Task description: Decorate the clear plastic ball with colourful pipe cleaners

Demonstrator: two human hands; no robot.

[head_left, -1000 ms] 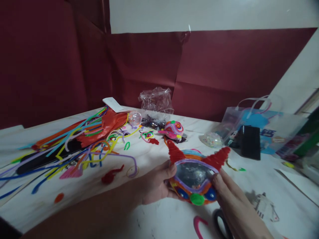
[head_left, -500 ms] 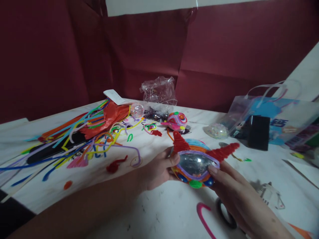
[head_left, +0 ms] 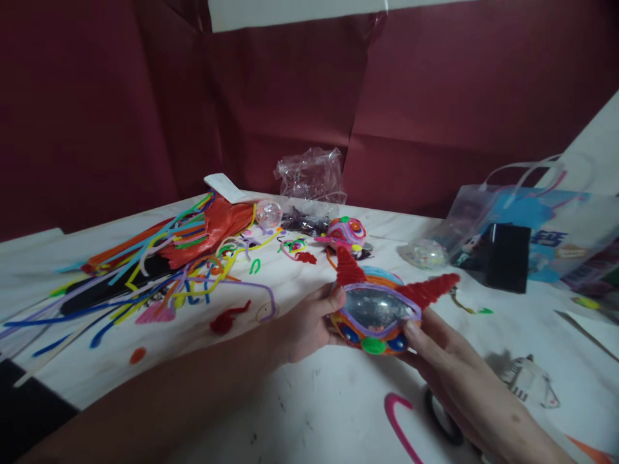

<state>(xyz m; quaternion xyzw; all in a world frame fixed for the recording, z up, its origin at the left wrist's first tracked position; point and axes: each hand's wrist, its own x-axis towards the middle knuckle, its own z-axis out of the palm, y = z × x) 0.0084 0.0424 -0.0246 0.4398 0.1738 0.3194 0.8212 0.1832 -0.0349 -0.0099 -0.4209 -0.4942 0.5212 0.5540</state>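
Both hands hold a round, dome-shaped craft piece just above the white marbled tabletop: a shiny silver centre ringed with purple and orange fuzzy pipe cleaner, two red pipe-cleaner horns pointing up and outward, blue dots and a green pom-pom along its lower edge. The left hand grips the piece's left side, thumb pressed on the purple rim and the other fingers curled underneath. The right hand clasps the lower right edge, with a fingertip on the rim beside the blue dot; how the fingers behind the piece sit is hidden. Under the right wrist lie a black ring-shaped object, possibly a roll of tape, and a curved pink pipe cleaner, both on the table near the piece. To the left spreads a loose heap of long multicoloured pipe cleaners partly over a crumpled red plastic bag. A short red fuzzy scrap lies near the left forearm. Beyond the held piece sits a smaller pink-and-purple wrapped ball, and behind that a crumpled clear plastic bag against the dark red wall. At the right stands a translucent blue carrier bag with a black rectangular box in front of it.
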